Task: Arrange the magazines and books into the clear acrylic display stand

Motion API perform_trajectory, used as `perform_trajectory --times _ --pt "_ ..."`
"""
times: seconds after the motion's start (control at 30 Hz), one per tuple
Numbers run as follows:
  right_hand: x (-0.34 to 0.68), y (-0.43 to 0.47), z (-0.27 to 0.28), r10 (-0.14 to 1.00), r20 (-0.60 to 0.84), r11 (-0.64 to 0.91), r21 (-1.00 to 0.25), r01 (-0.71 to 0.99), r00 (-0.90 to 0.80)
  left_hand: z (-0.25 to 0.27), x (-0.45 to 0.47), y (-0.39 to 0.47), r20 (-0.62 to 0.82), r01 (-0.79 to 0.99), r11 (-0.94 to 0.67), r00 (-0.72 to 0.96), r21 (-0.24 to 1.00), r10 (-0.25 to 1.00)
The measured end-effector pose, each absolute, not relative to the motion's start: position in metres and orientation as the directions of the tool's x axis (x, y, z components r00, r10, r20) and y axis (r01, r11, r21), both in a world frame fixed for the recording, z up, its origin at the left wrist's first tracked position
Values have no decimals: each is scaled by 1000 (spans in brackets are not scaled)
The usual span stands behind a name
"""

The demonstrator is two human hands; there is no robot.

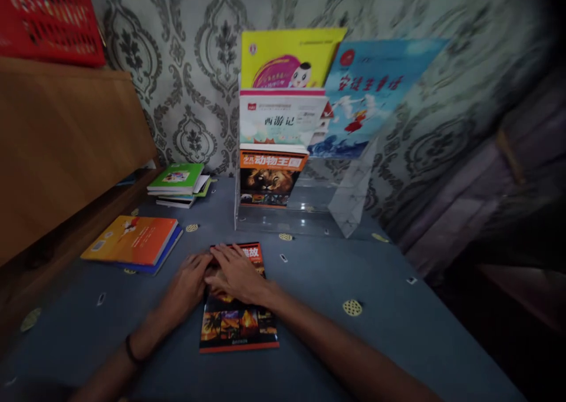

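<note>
A book [239, 328] with a dark, picture-covered front and a red-orange bottom edge lies flat on the table in front of me. My right hand [239, 275] rests across its upper part, fingers stretched out over the cover and hiding much of the title. Along the book's upper left edge lies my left hand [188, 281], its fingers slightly bent and reaching the corner. The fingertips of both hands meet there, and part of the left hand's grip is hidden. A dark band circles my left wrist.
Behind the book stands a clear display rack [349, 207] with a yellow book [287, 51], a white book [283, 119], a lion-cover book [269, 181] and a blue book [371, 95]. Left are an orange book [137, 240] on a blue one, a stack topped green [177, 178], and a wooden cabinet [66, 148].
</note>
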State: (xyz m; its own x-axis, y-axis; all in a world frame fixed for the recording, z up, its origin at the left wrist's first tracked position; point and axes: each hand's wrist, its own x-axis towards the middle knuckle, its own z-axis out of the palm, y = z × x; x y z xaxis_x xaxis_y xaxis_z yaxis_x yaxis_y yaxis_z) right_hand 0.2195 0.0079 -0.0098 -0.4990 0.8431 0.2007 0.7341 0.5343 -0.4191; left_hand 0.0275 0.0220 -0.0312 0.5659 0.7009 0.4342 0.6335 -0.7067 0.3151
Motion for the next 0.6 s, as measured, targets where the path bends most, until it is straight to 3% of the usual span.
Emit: perform_trajectory --times 0.13,0.27,0.6 --pt "233 6 -8 865 195 499 -438 748 -462 -37 37 34 471 695 -701 572 156 672" --pt "238 0 -10 898 174 440 -419 794 -405 -35 49 35 355 776 -630 578 39 735" --pt "248 -4 -18 924 219 380 -420 824 -314 -27 55 34 188 770 -638 630 -24 754"
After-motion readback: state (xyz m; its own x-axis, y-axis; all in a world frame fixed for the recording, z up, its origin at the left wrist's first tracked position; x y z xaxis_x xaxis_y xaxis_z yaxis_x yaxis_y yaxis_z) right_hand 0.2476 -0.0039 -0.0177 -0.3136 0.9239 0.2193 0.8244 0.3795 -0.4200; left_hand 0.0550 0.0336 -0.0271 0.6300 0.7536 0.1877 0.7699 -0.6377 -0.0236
